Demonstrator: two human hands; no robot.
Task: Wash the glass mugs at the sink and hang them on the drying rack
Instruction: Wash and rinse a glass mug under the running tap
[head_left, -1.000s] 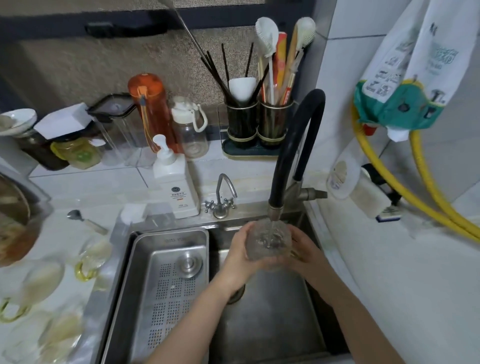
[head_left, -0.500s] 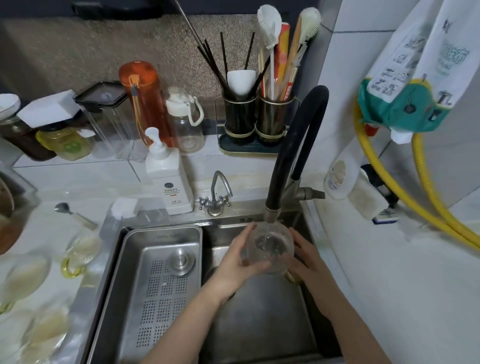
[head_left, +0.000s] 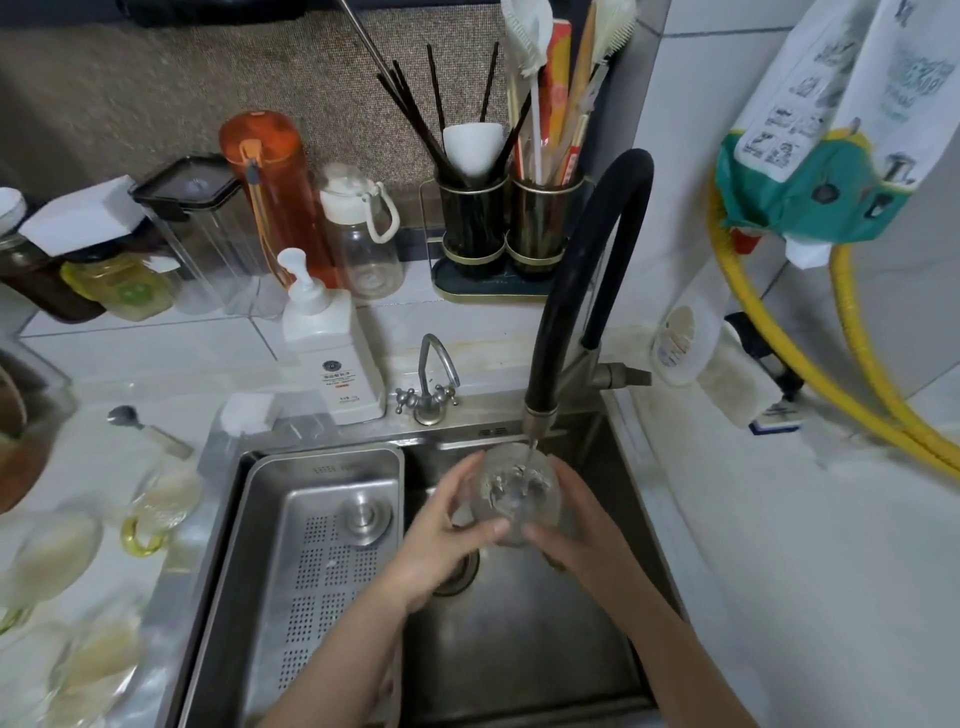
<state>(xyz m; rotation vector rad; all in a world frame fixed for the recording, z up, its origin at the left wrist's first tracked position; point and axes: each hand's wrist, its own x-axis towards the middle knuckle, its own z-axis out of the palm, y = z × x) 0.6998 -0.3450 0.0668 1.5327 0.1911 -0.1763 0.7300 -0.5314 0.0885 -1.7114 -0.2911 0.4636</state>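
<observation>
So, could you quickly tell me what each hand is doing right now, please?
Left hand: closed around the glass mug, holding it under the tap's stream.
Right hand: also gripping the same mug from the other side.

Soap bottle stands behind the sink, left of the faucet; strainer tray inside left.

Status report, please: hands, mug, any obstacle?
Left hand and right hand both grip the glass mug. Mug under running black faucet, over the sink. No obstacle visible.
</observation>
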